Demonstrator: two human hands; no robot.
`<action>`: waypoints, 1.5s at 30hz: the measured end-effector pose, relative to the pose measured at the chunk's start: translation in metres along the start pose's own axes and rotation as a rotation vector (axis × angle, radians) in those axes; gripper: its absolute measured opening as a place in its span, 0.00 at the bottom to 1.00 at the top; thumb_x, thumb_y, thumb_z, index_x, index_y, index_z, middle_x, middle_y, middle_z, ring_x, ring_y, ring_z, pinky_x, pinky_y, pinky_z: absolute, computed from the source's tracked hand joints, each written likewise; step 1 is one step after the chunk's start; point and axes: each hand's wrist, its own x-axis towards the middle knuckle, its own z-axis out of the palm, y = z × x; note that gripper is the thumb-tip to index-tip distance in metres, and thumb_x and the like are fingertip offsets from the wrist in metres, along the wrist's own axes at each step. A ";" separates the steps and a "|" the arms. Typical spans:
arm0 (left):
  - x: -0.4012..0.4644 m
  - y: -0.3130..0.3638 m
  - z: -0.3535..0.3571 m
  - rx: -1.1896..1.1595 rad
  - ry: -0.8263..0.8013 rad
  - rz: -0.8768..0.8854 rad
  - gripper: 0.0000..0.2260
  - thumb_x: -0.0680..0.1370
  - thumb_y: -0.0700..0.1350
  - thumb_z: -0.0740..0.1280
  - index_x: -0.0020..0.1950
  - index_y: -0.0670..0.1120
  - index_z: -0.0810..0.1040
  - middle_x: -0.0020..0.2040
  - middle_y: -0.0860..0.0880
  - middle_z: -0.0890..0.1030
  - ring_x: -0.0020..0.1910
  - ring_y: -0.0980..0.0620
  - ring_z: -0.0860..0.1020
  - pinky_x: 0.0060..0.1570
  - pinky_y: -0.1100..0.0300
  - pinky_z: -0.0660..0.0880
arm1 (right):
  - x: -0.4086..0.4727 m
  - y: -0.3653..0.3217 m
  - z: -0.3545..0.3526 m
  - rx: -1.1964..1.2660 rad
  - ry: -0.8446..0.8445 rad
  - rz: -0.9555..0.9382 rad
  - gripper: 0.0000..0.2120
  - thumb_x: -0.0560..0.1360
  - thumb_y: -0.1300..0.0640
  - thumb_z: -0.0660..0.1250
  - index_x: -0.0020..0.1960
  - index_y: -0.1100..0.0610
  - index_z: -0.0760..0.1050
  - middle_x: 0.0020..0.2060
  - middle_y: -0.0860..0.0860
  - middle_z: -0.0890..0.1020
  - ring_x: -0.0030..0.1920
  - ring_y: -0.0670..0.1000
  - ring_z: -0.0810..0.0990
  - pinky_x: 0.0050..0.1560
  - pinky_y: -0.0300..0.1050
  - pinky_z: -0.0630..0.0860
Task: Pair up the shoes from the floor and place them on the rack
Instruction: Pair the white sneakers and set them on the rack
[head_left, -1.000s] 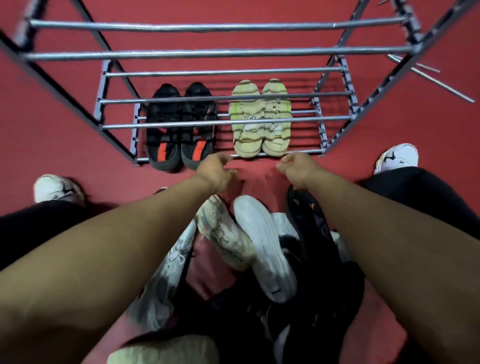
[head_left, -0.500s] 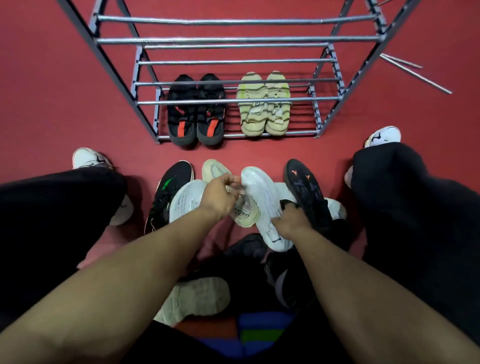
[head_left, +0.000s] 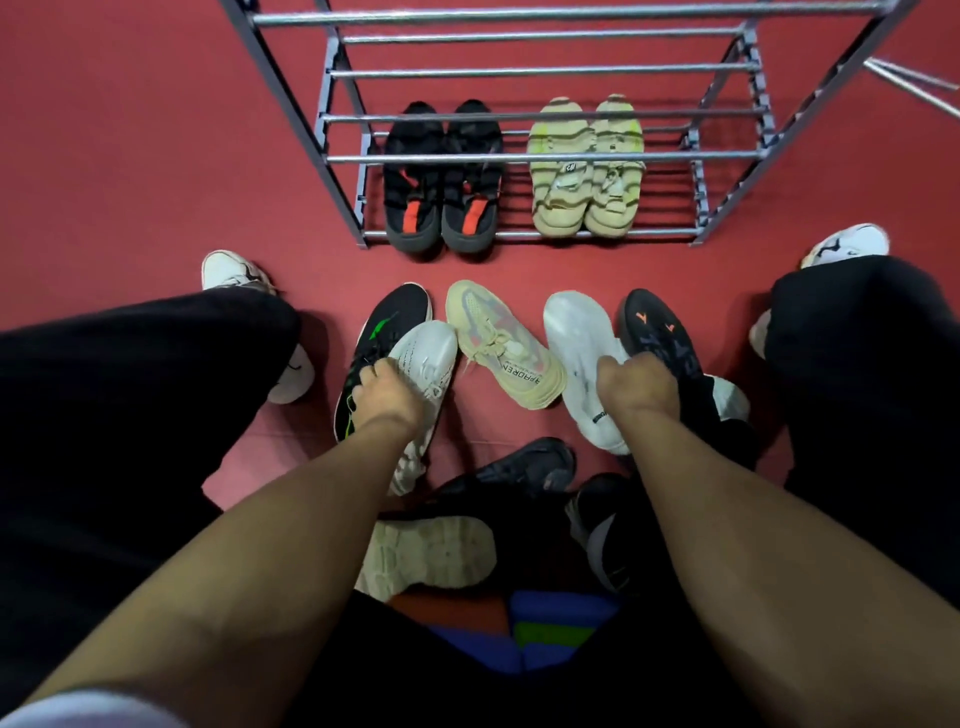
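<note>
On the red floor in front of the rack, the loose shoes lie in a close group between the person's legs. The left hand is closed over the left white sneaker, which lies partly on the black and green shoe; the right hand grasps the right white sneaker near its opening, just beside the black shoe with orange marks. These two seem to be a pair. I judge them light, with soft uppers and stiffer soles, so the collar or heel is a good place to hold. The beige sneaker lies between them. On the lowest shelf stand the black pair and the pale striped pair, so little room remains there; the upper bars look free, but their edges are narrow.
</note>
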 end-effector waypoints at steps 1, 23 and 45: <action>0.000 -0.003 0.003 -0.005 -0.019 -0.060 0.30 0.72 0.46 0.71 0.70 0.46 0.62 0.70 0.42 0.64 0.69 0.38 0.65 0.66 0.47 0.66 | -0.003 0.000 -0.002 0.053 0.033 -0.016 0.23 0.72 0.47 0.61 0.61 0.60 0.75 0.58 0.59 0.79 0.58 0.61 0.78 0.52 0.48 0.73; -0.006 0.011 0.008 -1.067 -0.449 -0.219 0.11 0.75 0.44 0.71 0.56 0.47 0.75 0.52 0.47 0.82 0.41 0.49 0.81 0.36 0.54 0.79 | -0.011 -0.024 0.015 0.535 -0.197 -0.004 0.10 0.71 0.54 0.67 0.49 0.57 0.82 0.46 0.57 0.84 0.46 0.56 0.82 0.52 0.49 0.80; -0.035 0.037 -0.122 -0.927 -0.650 0.063 0.13 0.76 0.35 0.62 0.51 0.52 0.80 0.45 0.51 0.83 0.46 0.51 0.81 0.41 0.57 0.82 | -0.051 -0.093 -0.083 0.381 -0.452 -0.163 0.05 0.78 0.58 0.64 0.46 0.58 0.77 0.34 0.54 0.77 0.34 0.51 0.75 0.41 0.47 0.79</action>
